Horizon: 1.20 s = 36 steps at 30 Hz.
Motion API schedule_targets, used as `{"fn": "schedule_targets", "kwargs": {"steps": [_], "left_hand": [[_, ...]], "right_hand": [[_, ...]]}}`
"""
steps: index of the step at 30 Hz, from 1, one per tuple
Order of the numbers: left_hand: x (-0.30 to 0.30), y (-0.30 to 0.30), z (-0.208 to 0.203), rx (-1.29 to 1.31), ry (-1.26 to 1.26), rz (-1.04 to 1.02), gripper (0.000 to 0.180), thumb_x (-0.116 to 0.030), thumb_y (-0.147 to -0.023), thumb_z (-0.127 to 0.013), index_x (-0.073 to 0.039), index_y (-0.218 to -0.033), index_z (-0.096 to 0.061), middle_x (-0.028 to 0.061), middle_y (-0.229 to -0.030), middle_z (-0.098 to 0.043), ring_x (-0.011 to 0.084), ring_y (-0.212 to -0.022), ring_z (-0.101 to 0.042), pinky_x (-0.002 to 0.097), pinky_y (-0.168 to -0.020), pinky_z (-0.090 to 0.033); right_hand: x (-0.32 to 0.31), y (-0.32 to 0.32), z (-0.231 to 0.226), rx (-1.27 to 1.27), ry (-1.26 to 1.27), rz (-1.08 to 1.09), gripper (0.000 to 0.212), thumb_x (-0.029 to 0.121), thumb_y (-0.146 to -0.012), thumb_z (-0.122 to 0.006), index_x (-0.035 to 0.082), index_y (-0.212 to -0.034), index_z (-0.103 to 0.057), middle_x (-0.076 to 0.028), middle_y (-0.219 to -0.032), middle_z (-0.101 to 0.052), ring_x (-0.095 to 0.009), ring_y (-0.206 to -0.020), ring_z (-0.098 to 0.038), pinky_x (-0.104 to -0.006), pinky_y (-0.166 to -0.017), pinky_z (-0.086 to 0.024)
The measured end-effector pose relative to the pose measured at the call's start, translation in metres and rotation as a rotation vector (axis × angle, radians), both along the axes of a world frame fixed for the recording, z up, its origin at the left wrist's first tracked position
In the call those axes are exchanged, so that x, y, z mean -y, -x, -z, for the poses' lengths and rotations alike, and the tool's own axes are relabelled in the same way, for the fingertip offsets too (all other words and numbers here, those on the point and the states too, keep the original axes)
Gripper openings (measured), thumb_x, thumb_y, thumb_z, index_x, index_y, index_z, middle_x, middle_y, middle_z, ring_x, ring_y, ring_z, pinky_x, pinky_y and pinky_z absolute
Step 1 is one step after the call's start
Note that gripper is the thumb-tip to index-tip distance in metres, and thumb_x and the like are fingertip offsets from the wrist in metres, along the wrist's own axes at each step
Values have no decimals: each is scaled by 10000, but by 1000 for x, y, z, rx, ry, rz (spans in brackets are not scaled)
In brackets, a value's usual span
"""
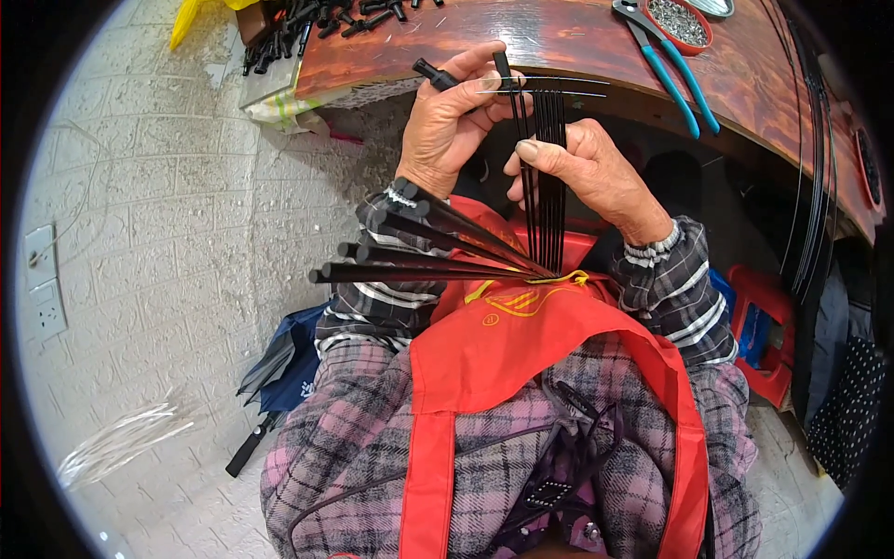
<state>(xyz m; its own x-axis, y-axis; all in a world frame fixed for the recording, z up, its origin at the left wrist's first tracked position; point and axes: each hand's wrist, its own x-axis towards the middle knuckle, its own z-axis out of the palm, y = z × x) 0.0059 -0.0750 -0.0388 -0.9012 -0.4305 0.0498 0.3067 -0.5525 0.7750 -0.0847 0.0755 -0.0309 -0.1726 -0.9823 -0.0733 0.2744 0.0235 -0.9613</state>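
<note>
My left hand (pixel 438 130) is closed around a short black plastic fitting (pixel 434 74) that sticks out past the thumb. A second dark piece (pixel 503 68) shows at its fingertips, beside thin silvery wires (pixel 579 86) that run across the tops of the rods. My right hand (pixel 596 177) grips a row of thin black rods (pixel 553 219), thumb in front, holding them nearly upright. Their lower ends meet at my lap on the red apron (pixel 503 340). From there, several thicker black rods (pixel 424 261) fan out to the left, under my left forearm.
Ahead is a wooden bench (pixel 521 42) with a pile of black fittings (pixel 326 19), blue-handled pliers (pixel 666 70) and a red bowl of small metal parts (pixel 679 22). Long black rods (pixel 815 158) hang at right, near a red stool (pixel 765 335). A folded dark-blue umbrella (pixel 287 363) lies left.
</note>
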Motion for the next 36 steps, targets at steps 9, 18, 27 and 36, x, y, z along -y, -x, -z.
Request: {"fn": "schedule_targets", "kwargs": {"steps": [9,18,27,36], "left_hand": [[0,2,3,-47,-48,72,332,-34,-804,-519,-13,-1132,-472,140,-917,-586,197,-789,-596,337,-724,-506],[4,0,3,-57,-39,70,338,16,-793,-455,5,-1130,-468,191,-1014,-553,270,-902,-571,399,-809,-471],[-17,-5,-18,126,36,-53,297,-33,-802,-526,63,-1078,-472,150,-958,-568,218,-852,-579,330,-729,-490],[-22,-4,-26,228,60,-256,152,-55,-789,-576,39,-909,-573,82,-809,-594,153,-703,-584,273,-634,-493]], "right_hand": [[-1,1,0,-4,-10,15,309,262,-850,-493,-16,-782,-609,-68,-639,-607,-104,-563,-580,-208,-551,-470],[3,2,-2,-60,-21,70,311,264,-841,-495,-17,-764,-602,-67,-631,-602,-105,-557,-579,-209,-538,-467],[9,-1,8,-44,-18,79,272,220,-834,-515,-30,-770,-599,-50,-623,-586,-120,-571,-586,-217,-529,-480],[18,-4,9,-147,-14,97,257,209,-824,-538,-24,-736,-597,-25,-587,-557,-75,-521,-519,-203,-472,-413]]}}
